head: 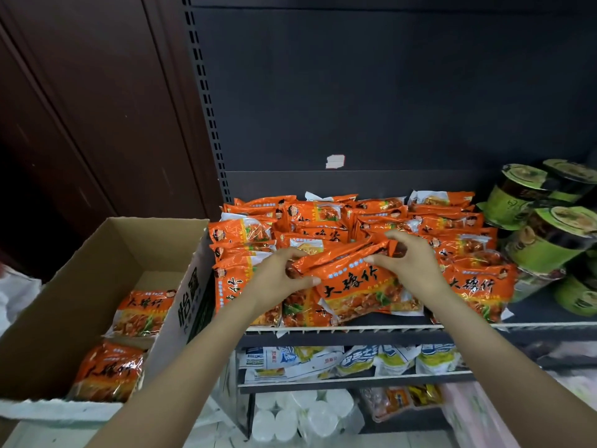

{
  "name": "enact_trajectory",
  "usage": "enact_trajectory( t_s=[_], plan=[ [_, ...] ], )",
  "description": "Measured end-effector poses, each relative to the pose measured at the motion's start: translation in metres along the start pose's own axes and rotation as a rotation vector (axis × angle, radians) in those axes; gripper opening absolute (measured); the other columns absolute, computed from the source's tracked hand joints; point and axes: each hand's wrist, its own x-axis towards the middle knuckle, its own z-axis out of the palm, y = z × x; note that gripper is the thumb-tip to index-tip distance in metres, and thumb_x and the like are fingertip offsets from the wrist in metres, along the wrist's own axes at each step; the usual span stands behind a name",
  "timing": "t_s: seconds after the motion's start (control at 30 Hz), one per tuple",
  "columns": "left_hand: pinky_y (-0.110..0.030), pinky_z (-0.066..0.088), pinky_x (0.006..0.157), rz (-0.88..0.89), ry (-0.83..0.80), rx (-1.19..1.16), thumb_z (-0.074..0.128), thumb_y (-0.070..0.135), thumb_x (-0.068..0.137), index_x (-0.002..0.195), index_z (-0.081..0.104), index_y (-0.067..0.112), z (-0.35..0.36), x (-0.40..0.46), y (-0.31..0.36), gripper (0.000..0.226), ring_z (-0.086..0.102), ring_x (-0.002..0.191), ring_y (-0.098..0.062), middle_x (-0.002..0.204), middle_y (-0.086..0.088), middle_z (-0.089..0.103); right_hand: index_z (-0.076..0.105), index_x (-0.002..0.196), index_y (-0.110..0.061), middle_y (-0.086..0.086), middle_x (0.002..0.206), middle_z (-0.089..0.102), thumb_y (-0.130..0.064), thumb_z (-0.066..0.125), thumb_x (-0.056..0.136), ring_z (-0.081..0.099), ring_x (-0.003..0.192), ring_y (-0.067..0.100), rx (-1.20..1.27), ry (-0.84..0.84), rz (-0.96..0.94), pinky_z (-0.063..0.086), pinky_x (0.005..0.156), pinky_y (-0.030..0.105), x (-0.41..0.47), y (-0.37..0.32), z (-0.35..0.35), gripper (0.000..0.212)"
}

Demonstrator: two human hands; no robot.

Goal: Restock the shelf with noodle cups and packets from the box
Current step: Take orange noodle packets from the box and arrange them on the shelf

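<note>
An orange noodle packet (350, 279) lies on top of the packet pile on the dark shelf (371, 328). My left hand (280, 275) pinches its left end and my right hand (407, 263) grips its upper right end. Several more orange packets (326, 218) fill the shelf behind and beside it. The open cardboard box (97, 253) stands at the left, with two orange packets (142, 313) inside. Green noodle cups (546, 234) are stacked at the shelf's right end.
White and yellow packets (339, 360) lie on the shelf below. White rolls (307, 415) and small snack bags (400, 402) sit on the lowest level. A dark wooden wall (97, 108) is at the left. The shelf's back panel (387, 92) rises above the packets.
</note>
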Motion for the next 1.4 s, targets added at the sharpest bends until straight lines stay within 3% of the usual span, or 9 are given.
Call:
enact_trajectory(
  t_s=[0.13, 0.23, 0.4, 0.57, 0.77, 0.93, 1.07, 1.3, 1.4],
  plan=[
    [-0.027, 0.041, 0.093, 0.037, -0.089, 0.115, 0.069, 0.046, 0.078, 0.12, 0.062, 0.014, 0.006, 0.011, 0.02, 0.053, 0.052, 0.114, -0.017, 0.125, -0.001, 0.055, 0.057, 0.126, -0.008, 0.008, 0.135, 0.053, -0.023, 0.078, 0.072, 0.058, 0.106, 0.018, -0.114, -0.007, -0.027, 0.039, 0.094, 0.025, 0.0, -0.006, -0.017, 0.059],
    [-0.029, 0.041, 0.091, 0.06, -0.218, 0.176, 0.065, 0.045, 0.082, 0.117, 0.064, 0.01, 0.019, 0.017, 0.036, 0.049, 0.055, 0.113, -0.024, 0.12, -0.008, 0.061, 0.059, 0.124, -0.009, 0.008, 0.132, 0.056, -0.022, 0.077, 0.072, 0.053, 0.121, 0.022, -0.263, -0.025, -0.079, 0.037, 0.102, 0.03, 0.002, -0.008, -0.035, 0.056],
    [-0.03, 0.034, 0.104, 0.137, -0.178, 0.138, 0.07, 0.037, 0.081, 0.14, 0.041, 0.015, 0.052, 0.032, 0.06, 0.069, 0.044, 0.128, -0.021, 0.142, -0.006, 0.044, 0.061, 0.122, -0.014, 0.005, 0.124, 0.062, -0.021, 0.075, 0.076, 0.064, 0.098, 0.015, -0.435, -0.122, -0.096, 0.045, 0.095, 0.033, 0.012, 0.006, -0.041, 0.048],
    [-0.033, 0.048, 0.092, 0.074, -0.173, 0.13, 0.077, 0.025, 0.076, 0.13, 0.046, 0.014, 0.084, 0.047, 0.061, 0.064, 0.059, 0.105, -0.022, 0.119, -0.005, 0.061, 0.067, 0.111, -0.021, -0.008, 0.088, 0.067, -0.023, 0.075, 0.077, 0.057, 0.062, 0.003, -0.363, -0.116, -0.1, 0.045, 0.062, 0.025, 0.015, 0.039, -0.015, 0.035],
    [-0.022, 0.045, 0.08, -0.048, -0.099, 0.071, 0.074, 0.022, 0.079, 0.136, 0.04, 0.008, 0.103, 0.054, 0.048, 0.068, 0.059, 0.099, -0.018, 0.116, -0.006, 0.062, 0.044, 0.137, -0.027, 0.0, 0.14, 0.046, -0.033, 0.078, 0.073, 0.039, 0.132, 0.02, -0.358, -0.13, -0.016, 0.034, 0.108, 0.035, 0.008, 0.072, -0.023, 0.073],
    [-0.02, 0.035, 0.093, -0.06, -0.091, 0.002, 0.072, 0.022, 0.081, 0.14, 0.037, 0.005, 0.111, 0.056, 0.051, 0.07, 0.049, 0.121, -0.023, 0.135, -0.008, 0.051, 0.051, 0.131, -0.023, 0.002, 0.13, 0.053, -0.023, 0.076, 0.077, 0.051, 0.115, 0.02, -0.396, -0.151, 0.012, 0.045, 0.096, 0.034, 0.008, 0.092, -0.033, 0.06],
    [-0.026, 0.044, 0.093, -0.128, -0.074, -0.099, 0.073, 0.023, 0.08, 0.134, 0.045, 0.005, 0.119, 0.059, 0.046, 0.063, 0.057, 0.11, -0.019, 0.124, -0.004, 0.059, 0.055, 0.129, -0.022, 0.002, 0.123, 0.057, -0.025, 0.075, 0.077, 0.056, 0.108, 0.02, -0.469, -0.116, -0.032, 0.048, 0.092, 0.035, 0.014, 0.094, -0.03, 0.055],
    [-0.029, 0.044, 0.078, -0.155, -0.071, -0.063, 0.072, 0.032, 0.081, 0.14, 0.028, 0.014, 0.113, 0.063, 0.042, 0.076, 0.057, 0.097, -0.023, 0.114, -0.009, 0.059, 0.049, 0.134, -0.028, -0.003, 0.128, 0.053, -0.024, 0.067, 0.084, 0.044, 0.124, 0.017, -0.69, -0.104, -0.214, 0.029, 0.107, 0.04, 0.026, 0.085, -0.027, 0.053],
    [-0.034, 0.045, 0.092, 0.0, 0.121, -0.058, 0.074, 0.032, 0.078, 0.142, 0.024, 0.03, 0.109, 0.062, 0.046, 0.081, 0.052, 0.115, -0.022, 0.131, -0.005, 0.05, 0.049, 0.134, -0.031, -0.003, 0.125, 0.053, -0.022, 0.068, 0.084, 0.046, 0.12, 0.017, -0.75, -0.175, -0.23, 0.031, 0.105, 0.039, 0.034, 0.082, -0.026, 0.054]
  ],
)
